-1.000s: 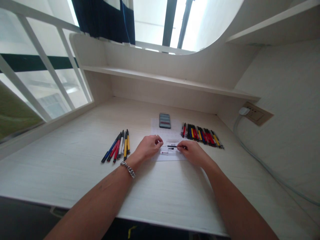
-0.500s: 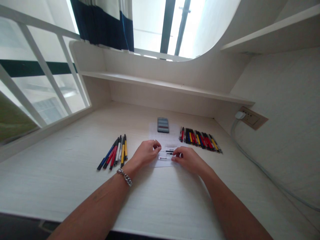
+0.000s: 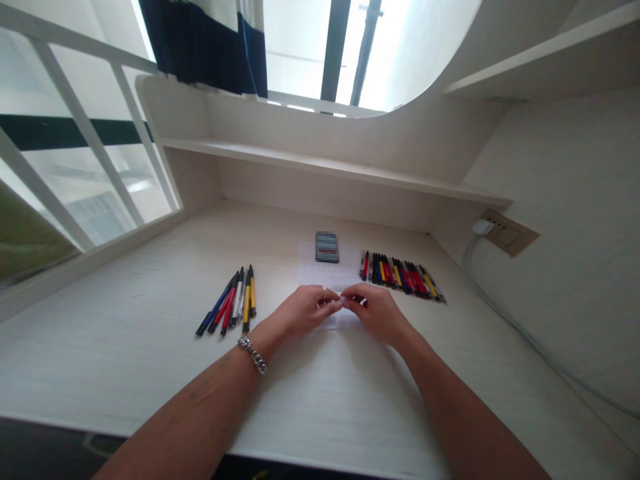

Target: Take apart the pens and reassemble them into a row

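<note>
My left hand (image 3: 306, 311) and my right hand (image 3: 376, 312) meet fingertip to fingertip over the white paper (image 3: 309, 267). Thumbs and fingers are pinched together on both sides. What they pinch is too small and too covered to name. The small pen parts on the paper are mostly hidden behind my hands. Just beyond, at the paper's far end, lies a flat grey box (image 3: 327, 247) with striped rows.
To the left lies a loose bunch of pens (image 3: 234, 303) in blue, red, white and yellow. A long row of mixed pens (image 3: 404, 277) lies right of the paper. A plugged-in cable (image 3: 500, 327) runs down the right wall. A shelf (image 3: 340, 170) spans the back.
Both hands have moved towards each other and their fingertips now meet. The clear tube and dark pen pieces that showed between them are now covered. The pen groups stay put.
</note>
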Demonstrator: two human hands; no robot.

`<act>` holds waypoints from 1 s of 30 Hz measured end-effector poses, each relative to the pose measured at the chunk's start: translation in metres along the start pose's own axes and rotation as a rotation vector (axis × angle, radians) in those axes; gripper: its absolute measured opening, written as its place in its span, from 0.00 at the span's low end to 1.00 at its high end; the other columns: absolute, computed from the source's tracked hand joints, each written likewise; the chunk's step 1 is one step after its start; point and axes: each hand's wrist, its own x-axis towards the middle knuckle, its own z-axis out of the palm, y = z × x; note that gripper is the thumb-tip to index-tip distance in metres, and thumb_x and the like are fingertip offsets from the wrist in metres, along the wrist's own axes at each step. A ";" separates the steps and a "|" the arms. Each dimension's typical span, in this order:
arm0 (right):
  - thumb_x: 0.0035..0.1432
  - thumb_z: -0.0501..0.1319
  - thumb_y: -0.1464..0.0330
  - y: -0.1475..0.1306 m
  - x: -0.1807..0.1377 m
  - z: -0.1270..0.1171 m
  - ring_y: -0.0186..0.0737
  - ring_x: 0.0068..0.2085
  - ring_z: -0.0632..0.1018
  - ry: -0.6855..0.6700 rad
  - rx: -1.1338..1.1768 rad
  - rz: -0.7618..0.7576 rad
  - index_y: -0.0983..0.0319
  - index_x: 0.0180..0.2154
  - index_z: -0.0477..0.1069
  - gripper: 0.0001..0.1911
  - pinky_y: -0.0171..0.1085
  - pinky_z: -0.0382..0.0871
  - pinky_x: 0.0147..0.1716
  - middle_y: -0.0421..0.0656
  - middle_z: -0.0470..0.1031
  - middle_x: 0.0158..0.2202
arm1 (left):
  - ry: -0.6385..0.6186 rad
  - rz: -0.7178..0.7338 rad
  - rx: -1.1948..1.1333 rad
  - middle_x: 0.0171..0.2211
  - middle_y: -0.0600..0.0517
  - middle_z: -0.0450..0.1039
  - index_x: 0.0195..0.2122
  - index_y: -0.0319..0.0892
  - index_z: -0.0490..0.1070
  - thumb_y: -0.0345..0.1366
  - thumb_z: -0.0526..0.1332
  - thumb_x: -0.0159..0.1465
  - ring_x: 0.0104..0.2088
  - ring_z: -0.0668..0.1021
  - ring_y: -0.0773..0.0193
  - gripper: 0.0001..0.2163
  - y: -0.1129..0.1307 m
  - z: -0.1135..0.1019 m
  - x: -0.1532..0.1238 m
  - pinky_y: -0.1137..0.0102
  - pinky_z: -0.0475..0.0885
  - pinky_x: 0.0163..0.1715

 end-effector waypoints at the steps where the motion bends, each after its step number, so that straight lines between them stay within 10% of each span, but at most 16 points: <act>1: 0.56 0.61 0.69 -0.001 0.000 0.000 0.35 0.33 0.75 0.017 0.017 -0.004 0.60 0.37 0.76 0.07 0.33 0.67 0.35 0.42 0.78 0.34 | -0.001 0.001 -0.018 0.38 0.49 0.78 0.44 0.43 0.76 0.42 0.56 0.63 0.34 0.76 0.64 0.14 0.000 0.001 0.000 0.72 0.68 0.35; 30: 0.56 0.58 0.72 0.003 0.002 0.024 0.38 0.37 0.73 -0.096 -0.299 0.093 0.59 0.35 0.76 0.08 0.34 0.63 0.37 0.44 0.73 0.36 | 0.194 -0.128 -0.069 0.33 0.50 0.77 0.37 0.41 0.72 0.37 0.59 0.60 0.34 0.77 0.63 0.07 -0.010 -0.003 0.002 0.71 0.69 0.35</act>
